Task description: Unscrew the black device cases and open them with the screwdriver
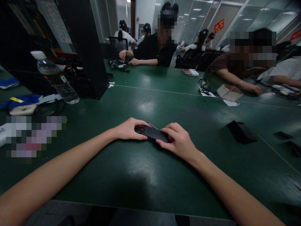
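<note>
A small black box-like object [154, 133] lies on the green table [98, 169], in the middle of the view. My left hand [129, 129] grips its left end, thumb in front and fingers behind. The right end is between the thumb and fingers of my right hand [180, 139]. Something red shows beside my right fingertips, and a thin light edge runs along the back of the black object. What these are I cannot tell.
A water bottle [57, 77] leans at the left by a black shelf [82, 47]. Blue items and cables lie at far left. A folded black piece [242, 131] sits at right, a cardboard box [229, 92] behind it. Several people sit across the table.
</note>
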Motion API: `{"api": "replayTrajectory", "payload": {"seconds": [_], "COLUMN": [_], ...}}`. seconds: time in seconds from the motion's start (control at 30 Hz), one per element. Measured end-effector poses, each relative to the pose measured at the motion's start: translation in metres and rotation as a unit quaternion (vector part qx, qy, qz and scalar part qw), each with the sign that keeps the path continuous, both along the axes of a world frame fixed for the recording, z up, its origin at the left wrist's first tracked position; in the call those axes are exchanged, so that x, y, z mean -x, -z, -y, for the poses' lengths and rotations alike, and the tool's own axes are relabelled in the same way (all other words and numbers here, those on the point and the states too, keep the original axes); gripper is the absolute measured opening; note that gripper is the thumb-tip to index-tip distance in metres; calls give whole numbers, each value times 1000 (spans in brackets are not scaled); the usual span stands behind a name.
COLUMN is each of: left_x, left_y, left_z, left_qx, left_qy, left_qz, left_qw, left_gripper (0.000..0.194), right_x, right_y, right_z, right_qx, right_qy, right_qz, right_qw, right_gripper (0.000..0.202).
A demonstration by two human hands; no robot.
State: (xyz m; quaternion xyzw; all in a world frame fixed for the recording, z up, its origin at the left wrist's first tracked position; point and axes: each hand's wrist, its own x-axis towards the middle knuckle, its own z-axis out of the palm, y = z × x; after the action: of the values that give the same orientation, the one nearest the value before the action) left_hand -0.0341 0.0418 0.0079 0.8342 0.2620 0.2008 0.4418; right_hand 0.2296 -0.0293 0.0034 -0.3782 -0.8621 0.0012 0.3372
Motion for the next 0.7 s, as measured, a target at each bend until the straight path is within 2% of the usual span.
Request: {"api": "replayTrajectory", "payload": {"seconds": [0.27,0.6,0.7], "left_x": [-1,0,-1], "left_y": [-1,1,1], "left_z": [1,1,3], "left_qx": [11,-8,-4], "left_qy": [1,2,-10], "left_qz": [3,8,21], "left_qw": [1000,1000,1000], "left_gripper": [52,50,56], "right_x": [0,0,0], "right_y": [0,1,1], "right_z": [0,0,0], "right_qx": [-18,-5,-4], "right_qy": [-5,-4,-3], "right_qz": [6,11,11], "right_qw": [1000,1000,1000], "right_gripper": [32,31,31]}}
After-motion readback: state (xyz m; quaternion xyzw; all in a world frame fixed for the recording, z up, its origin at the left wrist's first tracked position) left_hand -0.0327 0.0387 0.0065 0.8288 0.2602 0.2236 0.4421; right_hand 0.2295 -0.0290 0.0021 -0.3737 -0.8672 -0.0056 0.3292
